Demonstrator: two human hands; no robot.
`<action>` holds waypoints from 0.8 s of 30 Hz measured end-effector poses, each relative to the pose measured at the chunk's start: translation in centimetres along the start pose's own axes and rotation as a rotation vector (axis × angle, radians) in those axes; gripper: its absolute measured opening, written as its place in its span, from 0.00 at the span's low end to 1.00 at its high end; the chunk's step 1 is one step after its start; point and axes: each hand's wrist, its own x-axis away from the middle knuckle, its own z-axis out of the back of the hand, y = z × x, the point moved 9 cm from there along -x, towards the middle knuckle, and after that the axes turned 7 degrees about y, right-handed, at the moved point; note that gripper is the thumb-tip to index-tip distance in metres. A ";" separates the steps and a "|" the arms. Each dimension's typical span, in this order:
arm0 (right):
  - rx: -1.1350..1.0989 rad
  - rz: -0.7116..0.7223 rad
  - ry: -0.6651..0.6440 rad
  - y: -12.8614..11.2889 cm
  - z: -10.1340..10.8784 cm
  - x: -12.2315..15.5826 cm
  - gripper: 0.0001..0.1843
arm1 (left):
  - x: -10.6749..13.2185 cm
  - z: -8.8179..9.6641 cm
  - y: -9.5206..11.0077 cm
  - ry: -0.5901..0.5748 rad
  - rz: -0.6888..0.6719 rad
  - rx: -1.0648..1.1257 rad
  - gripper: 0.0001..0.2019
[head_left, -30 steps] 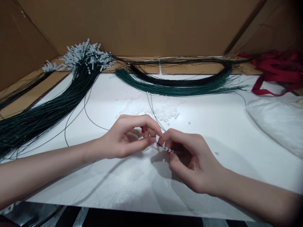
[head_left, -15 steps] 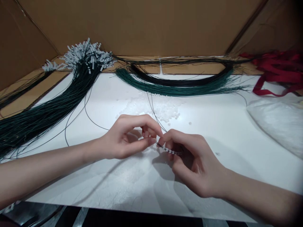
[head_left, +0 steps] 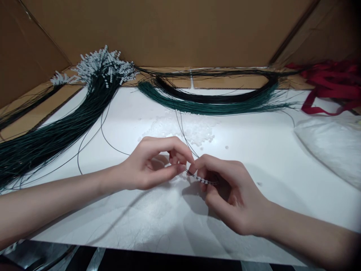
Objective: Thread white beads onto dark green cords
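Over the middle of the white board (head_left: 113, 226), my left hand (head_left: 158, 162) is closed in a pinch on a thin dark wire (head_left: 189, 172). Small white beads (head_left: 204, 181) sit in a row along the wire just right of those fingertips. My right hand (head_left: 228, 192) curls round the beaded stretch, thumb and fingers closed on it; part of the row is hidden inside the hand. The two hands nearly touch. Dark strands (head_left: 182, 130) run up and away from between them. Beyond the hands lies a scatter of loose white beads (head_left: 194, 131).
At left lies a thick bundle of green wires (head_left: 84, 113) with white beaded tips (head_left: 104, 67). A curved bundle of black and green wires (head_left: 214, 107) lies at the back. Red ribbon (head_left: 327, 90) and a clear plastic bag (head_left: 332, 143) are at right. Cardboard walls (head_left: 169, 34) stand behind.
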 end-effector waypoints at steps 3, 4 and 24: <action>-0.005 -0.001 -0.004 -0.1 0.0 0.0 0.16 | -0.1 0.1 0.0 0.007 0.002 -0.005 0.09; -0.007 -0.001 -0.002 -0.1 0.0 0.0 0.15 | -0.1 0.1 0.0 0.012 0.001 -0.007 0.09; 0.064 -0.066 0.033 0.3 -0.1 -0.7 0.08 | -2.7 6.2 -1.6 0.277 0.001 -0.619 0.03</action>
